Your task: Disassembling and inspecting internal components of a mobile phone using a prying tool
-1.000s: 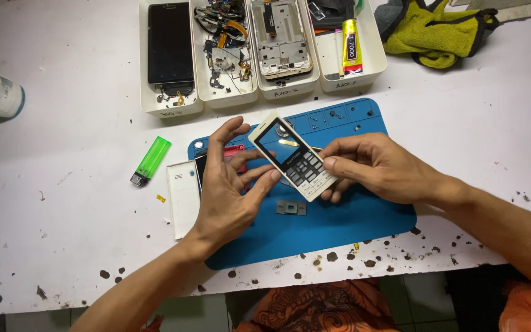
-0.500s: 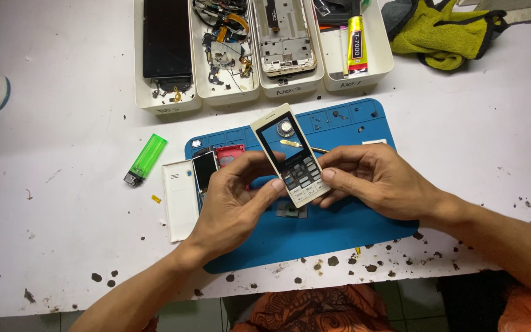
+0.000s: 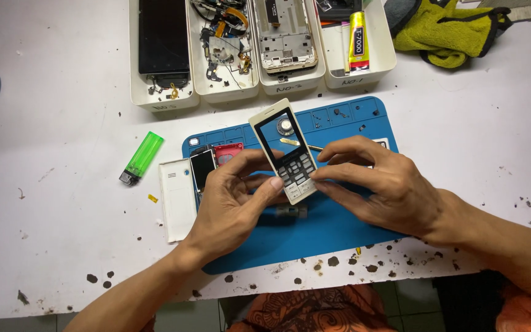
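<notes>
Phone front cover (image 3: pixel 285 154) pinched btwn both hands' fingers (image 3: pixel 273 183).

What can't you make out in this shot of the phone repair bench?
Head view only:
- Lower end of the phone front cover: covered by left hand and right hand.
- Small grey part on the blue mat: half hidden under the hands.
- White trays: cut off by top edge.
</notes>
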